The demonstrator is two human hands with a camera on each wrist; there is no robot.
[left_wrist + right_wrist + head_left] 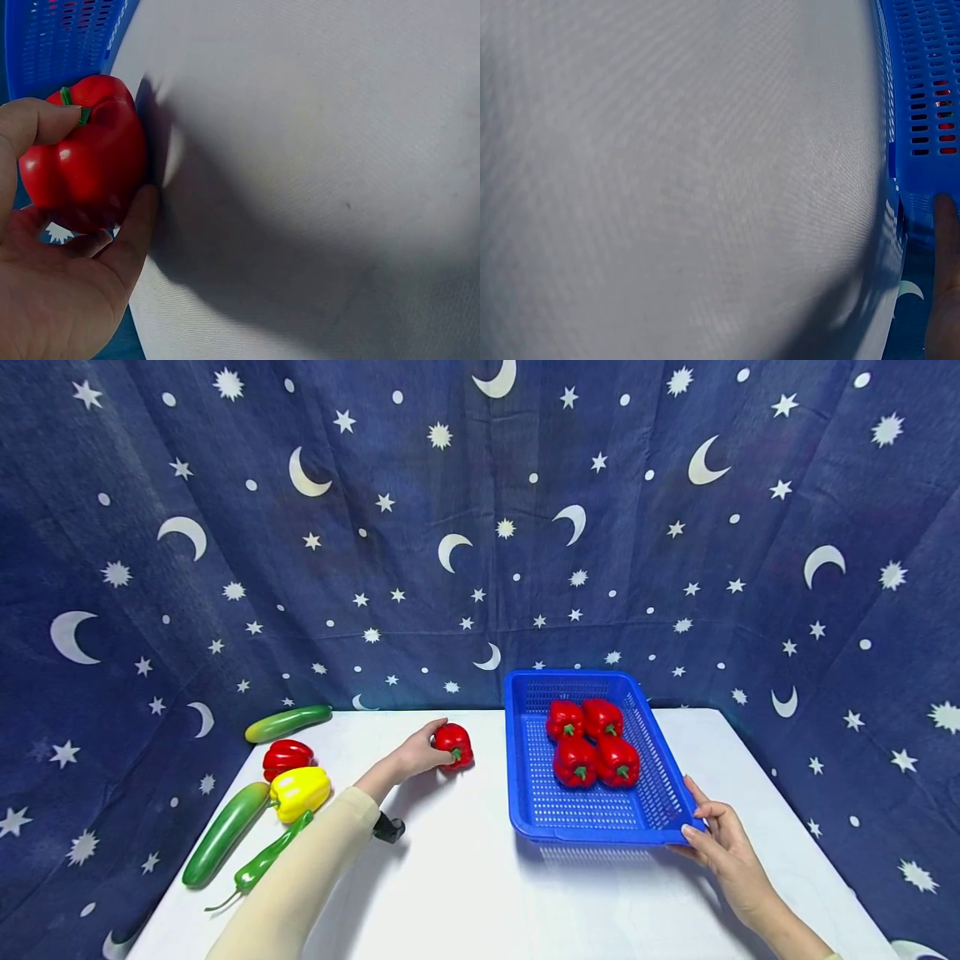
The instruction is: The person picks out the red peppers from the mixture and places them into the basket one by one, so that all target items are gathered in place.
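My left hand (414, 757) grips a red bell pepper (454, 743) just left of the basket. In the left wrist view the thumb lies by the green stem of that pepper (94, 165), and the fingers support its other side. My right hand (731, 860) holds the near right corner of a blue plastic basket (600, 836), thumb on the rim and fingers along the outer wall. Several red bell peppers (576, 762) sit grouped inside the basket. Only a finger (946, 232) against the basket wall (922, 172) shows in the right wrist view.
On the table's left side lie a cucumber (288, 723) at the back, another red bell pepper (287, 759), a yellow bell pepper (302, 793), a second cucumber (227, 835) and a long green pepper (272, 855). A star-and-moon curtain (480, 568) surrounds the white table (465, 877).
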